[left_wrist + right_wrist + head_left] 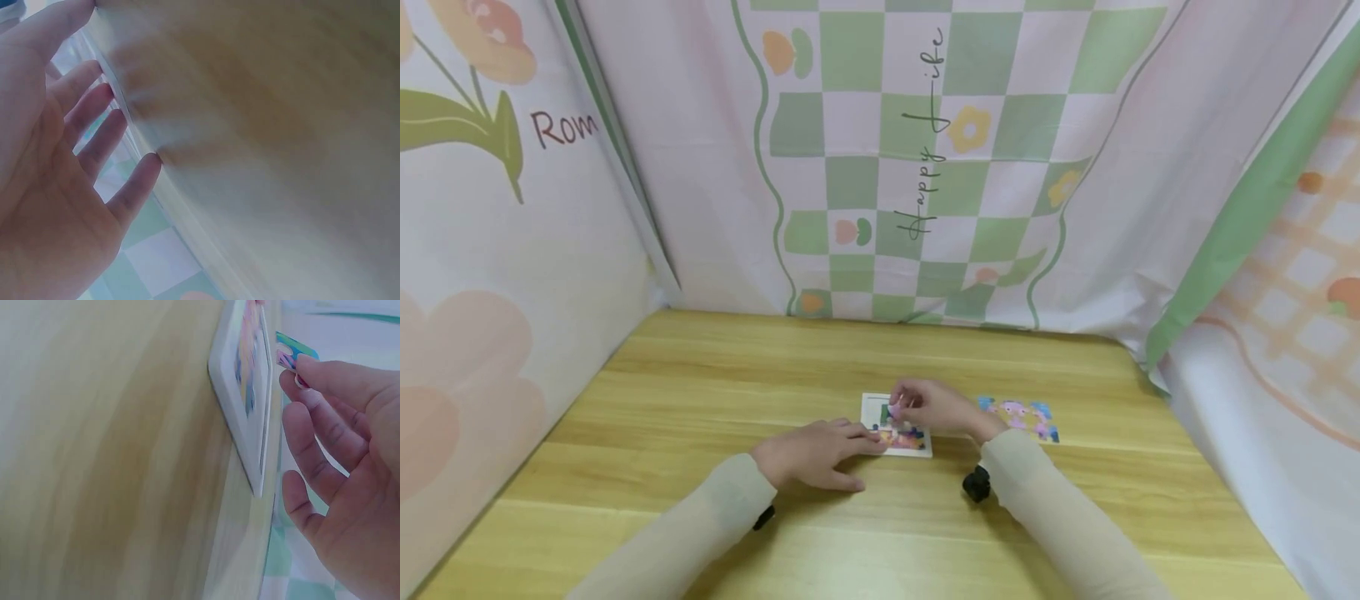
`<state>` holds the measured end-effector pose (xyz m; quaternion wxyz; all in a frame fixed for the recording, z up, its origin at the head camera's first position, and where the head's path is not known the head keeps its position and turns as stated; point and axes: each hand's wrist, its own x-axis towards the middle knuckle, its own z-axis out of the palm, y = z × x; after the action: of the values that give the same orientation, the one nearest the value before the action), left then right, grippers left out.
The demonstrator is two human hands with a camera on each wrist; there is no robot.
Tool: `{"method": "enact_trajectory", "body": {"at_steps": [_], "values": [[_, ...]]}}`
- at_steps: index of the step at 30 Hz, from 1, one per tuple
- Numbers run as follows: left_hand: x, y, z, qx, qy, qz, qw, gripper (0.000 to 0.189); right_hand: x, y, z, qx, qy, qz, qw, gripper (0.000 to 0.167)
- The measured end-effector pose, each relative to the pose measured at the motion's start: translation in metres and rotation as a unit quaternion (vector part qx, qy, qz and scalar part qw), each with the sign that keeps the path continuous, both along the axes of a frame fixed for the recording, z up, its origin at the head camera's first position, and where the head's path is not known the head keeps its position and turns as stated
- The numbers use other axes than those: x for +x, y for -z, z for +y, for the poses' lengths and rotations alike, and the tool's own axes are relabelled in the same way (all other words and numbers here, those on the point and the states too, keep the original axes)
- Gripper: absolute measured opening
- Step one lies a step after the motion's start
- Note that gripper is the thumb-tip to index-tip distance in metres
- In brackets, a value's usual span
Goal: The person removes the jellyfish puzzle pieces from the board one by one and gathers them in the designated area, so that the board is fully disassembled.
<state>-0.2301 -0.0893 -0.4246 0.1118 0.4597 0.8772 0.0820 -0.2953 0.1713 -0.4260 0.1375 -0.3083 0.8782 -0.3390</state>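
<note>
A white-framed jigsaw puzzle tray (912, 452) lies on the table, with colourful pieces filling its near part. My right hand (936, 407) is over the tray's far right side and pinches a puzzle piece (289, 351) between thumb and index finger. In the right wrist view that piece shows green, blue and pink, held apart from the tray's surface. My left hand (820, 454) lies palm down with its fingers extended. Its fingertips reach the tray's left edge, while the thumb rests on the wood. The left wrist view shows the fingers spread, holding nothing.
Right of the tray, partly behind my right wrist, lies a patch of pink and blue puzzle pieces (1017, 410) with wood showing in its middle. The wooden table (737, 367) ends at a checked curtain (910, 183). A dark wrist device (976, 484) hangs below the right cuff.
</note>
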Motion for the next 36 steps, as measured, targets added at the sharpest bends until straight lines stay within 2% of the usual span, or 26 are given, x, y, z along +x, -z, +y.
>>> {"method": "enact_trajectory", "body": {"at_steps": [4,8,12,20,29,36], "values": [[0.001,-0.002,0.0,0.0,-0.003,-0.005,1.0,0.057,-0.001,0.0,0.017,-0.004,-0.001,0.016,0.9999,0.008],[0.002,-0.003,0.0,-0.001,-0.008,-0.01,0.9999,0.058,-0.002,-0.001,0.04,-0.02,0.005,0.006,0.9998,0.012],[0.002,-0.003,0.001,-0.002,-0.008,-0.008,0.9999,0.057,-0.002,-0.002,0.065,-0.025,0.028,-0.015,0.9992,0.015],[0.001,-0.001,0.0,-0.006,-0.004,0.003,1.0,0.057,0.003,-0.004,0.103,-0.008,0.067,-0.016,0.9976,0.017],[-0.001,0.003,0.001,-0.006,-0.001,0.005,1.0,0.057,0.014,-0.007,0.13,0.0,0.083,-0.031,0.9961,0.017],[0.0,0.002,0.001,-0.002,-0.006,0.002,1.0,0.057,0.015,-0.006,0.138,0.008,0.086,-0.029,0.9958,0.014]]}}
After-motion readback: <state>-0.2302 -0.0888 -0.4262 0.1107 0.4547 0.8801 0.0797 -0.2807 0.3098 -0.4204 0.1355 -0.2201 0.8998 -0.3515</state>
